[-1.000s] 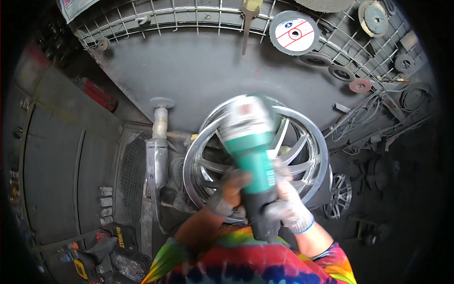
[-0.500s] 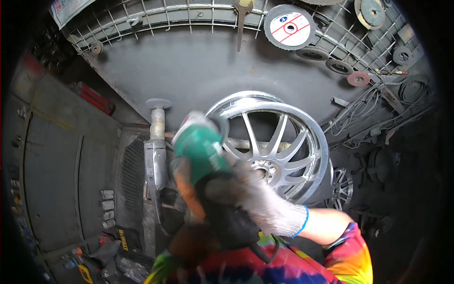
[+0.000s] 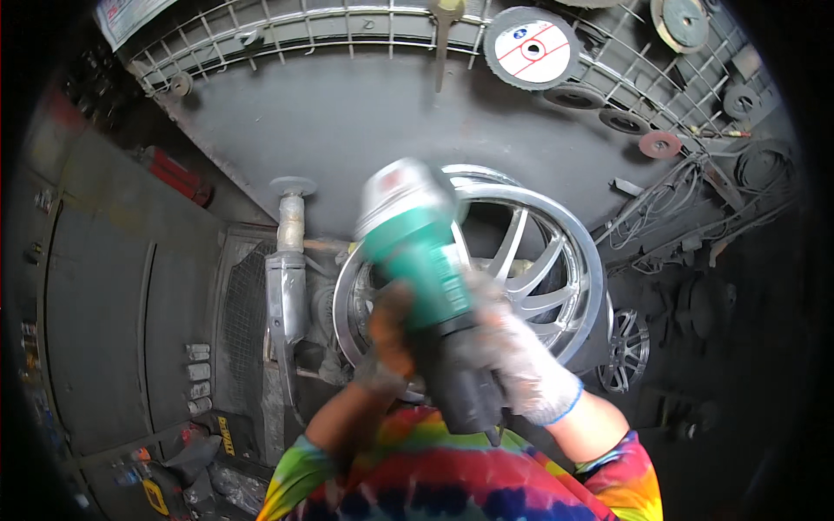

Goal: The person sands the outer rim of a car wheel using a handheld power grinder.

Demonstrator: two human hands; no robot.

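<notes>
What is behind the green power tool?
Behind the green power tool is a silver wheel, with spokes and outer ring showing to the right. The wheel's centre cannot be seen: the tool and right hand cover it.

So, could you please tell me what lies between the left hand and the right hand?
In the head view, the green and black power tool lies between the left hand and the right hand, partly hiding the silver wheel.

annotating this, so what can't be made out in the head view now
In the head view:
Wheel: hub hidden behind the green tool and right hand.
Green tool: details of its head lost to blur.
Left hand: fingers smeared by blur.
Sheet, top left: cut off by the top edge.
</notes>
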